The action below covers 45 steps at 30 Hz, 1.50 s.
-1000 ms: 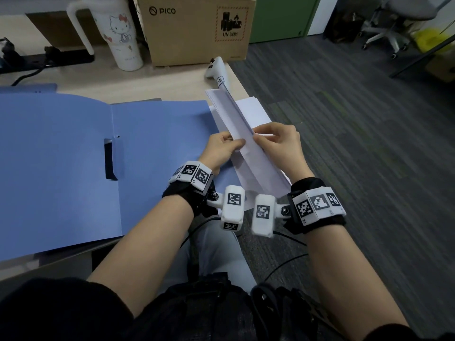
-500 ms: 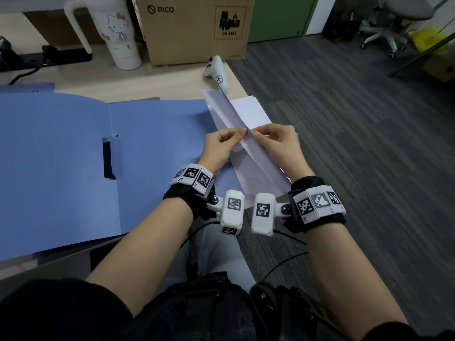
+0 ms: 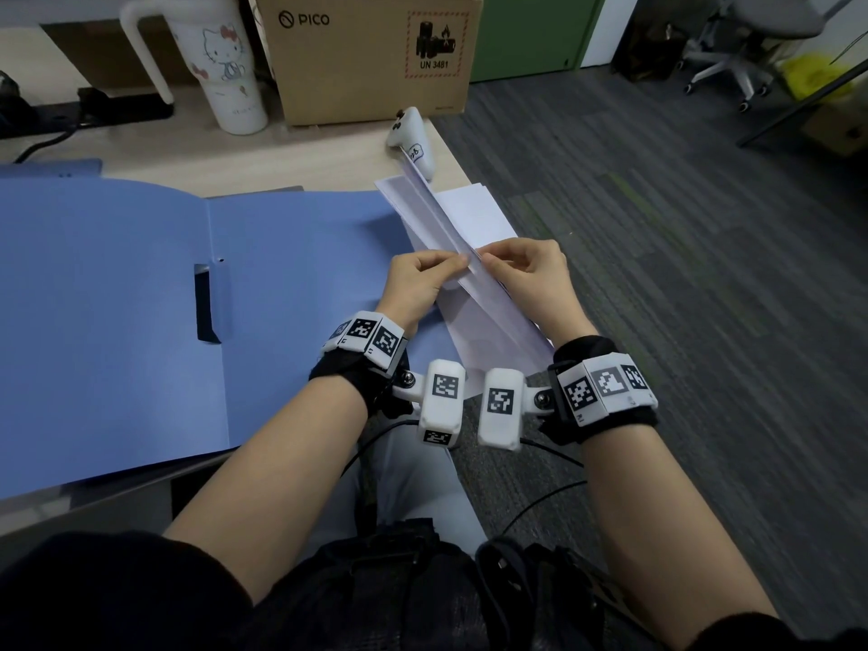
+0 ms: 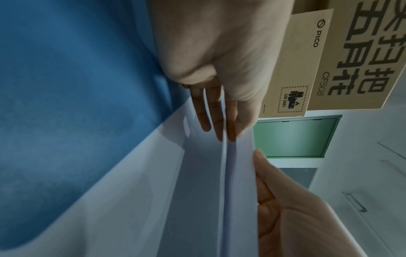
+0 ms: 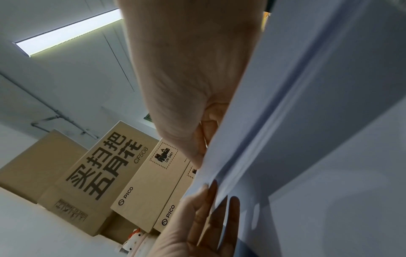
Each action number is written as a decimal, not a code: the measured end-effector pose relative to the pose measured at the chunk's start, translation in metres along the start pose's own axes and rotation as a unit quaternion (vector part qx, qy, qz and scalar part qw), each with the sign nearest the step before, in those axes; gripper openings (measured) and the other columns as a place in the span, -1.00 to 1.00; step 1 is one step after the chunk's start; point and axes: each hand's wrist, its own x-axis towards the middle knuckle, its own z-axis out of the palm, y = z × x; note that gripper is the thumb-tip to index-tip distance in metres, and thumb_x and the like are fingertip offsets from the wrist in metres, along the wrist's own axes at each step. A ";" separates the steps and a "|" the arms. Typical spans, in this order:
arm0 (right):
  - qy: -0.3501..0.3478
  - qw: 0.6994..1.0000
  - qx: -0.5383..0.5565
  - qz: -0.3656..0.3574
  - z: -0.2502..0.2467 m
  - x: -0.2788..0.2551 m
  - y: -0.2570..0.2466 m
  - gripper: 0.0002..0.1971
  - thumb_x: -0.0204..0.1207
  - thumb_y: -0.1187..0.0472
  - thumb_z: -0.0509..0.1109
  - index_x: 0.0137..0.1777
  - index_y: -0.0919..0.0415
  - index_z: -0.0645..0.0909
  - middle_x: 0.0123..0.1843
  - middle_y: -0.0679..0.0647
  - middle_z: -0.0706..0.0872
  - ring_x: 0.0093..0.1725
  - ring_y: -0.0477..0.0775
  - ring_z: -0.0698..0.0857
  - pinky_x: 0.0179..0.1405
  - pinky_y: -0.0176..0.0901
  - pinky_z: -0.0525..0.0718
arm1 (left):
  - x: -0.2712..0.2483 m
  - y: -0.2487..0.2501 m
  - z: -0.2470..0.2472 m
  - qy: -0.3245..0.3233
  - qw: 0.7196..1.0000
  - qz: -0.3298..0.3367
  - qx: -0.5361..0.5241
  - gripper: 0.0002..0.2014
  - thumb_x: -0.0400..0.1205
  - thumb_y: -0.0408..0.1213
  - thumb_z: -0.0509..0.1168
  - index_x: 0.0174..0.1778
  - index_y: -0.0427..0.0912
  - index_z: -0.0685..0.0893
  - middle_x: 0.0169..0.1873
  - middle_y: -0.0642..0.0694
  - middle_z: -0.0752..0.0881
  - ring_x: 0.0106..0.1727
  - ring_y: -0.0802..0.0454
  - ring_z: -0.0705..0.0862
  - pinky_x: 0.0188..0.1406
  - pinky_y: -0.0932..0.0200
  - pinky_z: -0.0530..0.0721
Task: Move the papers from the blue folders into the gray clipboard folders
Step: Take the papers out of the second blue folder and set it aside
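Both hands up at the desk's right edge beside the open blue folder [image 3: 141, 298], left hand [image 3: 418, 284] and right hand [image 3: 526, 274] pinching the raised edge of the papers [image 3: 474, 218], thin, floppy sheets likely to fan apart unless gripped firmly along that edge

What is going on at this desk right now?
A person holds a stack of white papers on edge between both hands, the left hand and right hand pinching it from either side. An open blue folder lies on the desk beside them. No gray clipboard folder is in view.
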 end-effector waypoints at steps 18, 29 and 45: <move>-0.125 0.967 -0.219 0.047 0.001 -0.020 -0.004 -0.29 0.39 0.34 0.46 0.56 0.20 0.32 0.43 0.21 0.56 0.42 0.25 0.52 0.34 0.00 0.52 | 0.002 -0.003 -0.007 -0.008 0.999 -0.001 -0.039 -0.82 0.57 -0.32 0.37 -0.37 -0.20 0.63 -0.37 -0.03 0.74 -0.31 0.14 0.68 -0.38 0.41 0.60; 0.080 0.971 -0.217 0.054 -0.002 -0.028 -0.023 -0.53 0.38 0.49 0.10 0.26 0.22 0.55 0.11 0.32 0.68 0.08 0.44 0.61 -0.14 -0.03 0.40 | -0.005 0.009 -0.025 -0.022 0.997 0.038 -0.068 -0.85 0.64 -0.33 0.25 -0.26 -0.13 0.61 -0.35 0.06 0.82 -0.16 0.14 0.79 -0.17 0.46 0.65; 0.241 0.941 0.046 -0.232 0.019 -0.027 -0.080 -0.46 0.30 0.56 0.09 0.27 0.36 0.62 -0.17 -0.04 0.66 -0.40 -0.33 0.47 -0.30 -0.49 0.40 | -0.031 0.058 -0.087 0.087 0.988 0.126 -0.027 -0.79 0.73 -0.16 0.14 0.19 -0.15 0.54 0.11 -0.01 0.66 0.15 0.10 0.65 0.23 0.18 0.58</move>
